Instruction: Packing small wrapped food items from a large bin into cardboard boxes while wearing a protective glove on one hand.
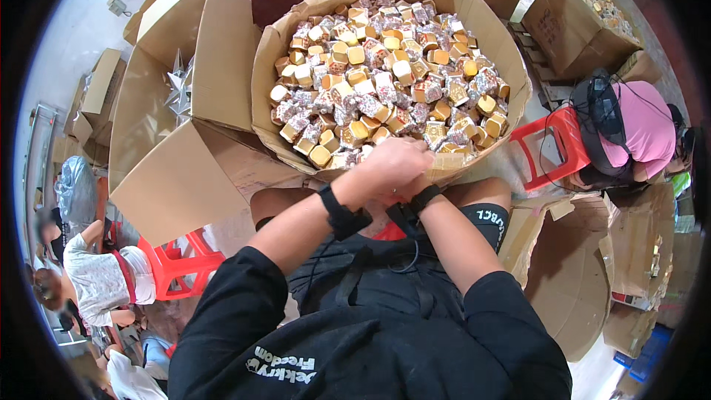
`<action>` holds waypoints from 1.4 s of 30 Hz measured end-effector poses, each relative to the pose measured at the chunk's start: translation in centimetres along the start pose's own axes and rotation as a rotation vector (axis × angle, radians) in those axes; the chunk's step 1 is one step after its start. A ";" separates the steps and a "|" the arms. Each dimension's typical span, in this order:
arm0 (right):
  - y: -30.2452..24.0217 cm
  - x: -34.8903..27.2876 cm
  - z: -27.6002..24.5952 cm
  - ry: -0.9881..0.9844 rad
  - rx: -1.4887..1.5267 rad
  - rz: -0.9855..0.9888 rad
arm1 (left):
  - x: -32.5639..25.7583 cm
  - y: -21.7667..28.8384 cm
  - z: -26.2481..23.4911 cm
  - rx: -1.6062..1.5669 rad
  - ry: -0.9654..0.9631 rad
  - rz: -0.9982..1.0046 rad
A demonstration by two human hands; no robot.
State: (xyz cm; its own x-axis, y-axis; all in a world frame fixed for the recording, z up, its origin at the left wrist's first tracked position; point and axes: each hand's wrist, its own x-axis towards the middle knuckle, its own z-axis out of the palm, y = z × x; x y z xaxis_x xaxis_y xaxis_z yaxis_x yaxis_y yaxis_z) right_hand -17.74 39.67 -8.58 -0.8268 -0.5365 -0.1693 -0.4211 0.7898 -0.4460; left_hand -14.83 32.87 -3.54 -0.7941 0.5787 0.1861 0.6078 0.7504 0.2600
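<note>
Both my hands meet over the near rim of a large round-sided cardboard carton (511, 67). My left hand (396, 165) lies on top with its fingers curled closed; whatever they grip is hidden. Beneath it, my right hand (413, 184) is mostly covered, and its fingers cannot be made out. Black straps circle both wrists. The carton is heaped with small gold and white blocky pieces (385, 67), many with red patterned sides, some seemingly in clear wrap. Several of these pieces lie right beside my left fingers.
An open carton (159, 170) with silver star shapes (178, 89) stands at left. Another open carton (570, 274) is at right. Red stools (181, 263) (559, 148) flank me, with people seated nearby. A filled carton (574, 26) stands far right.
</note>
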 end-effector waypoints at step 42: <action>3.0 -0.2 -10.1 0.536 1.681 -0.218 | -3.6 7.0 1.9 -1.763 0.053 -0.586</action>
State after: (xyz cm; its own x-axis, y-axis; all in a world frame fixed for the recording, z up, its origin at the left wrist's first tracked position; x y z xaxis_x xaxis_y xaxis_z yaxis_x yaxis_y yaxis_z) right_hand -22.64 45.17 -0.98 -0.9775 -0.1622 0.1346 -0.0142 -0.5865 -0.8098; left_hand -7.68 36.62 -4.17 -0.8928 0.3651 -0.2638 -0.3945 -0.3512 0.8492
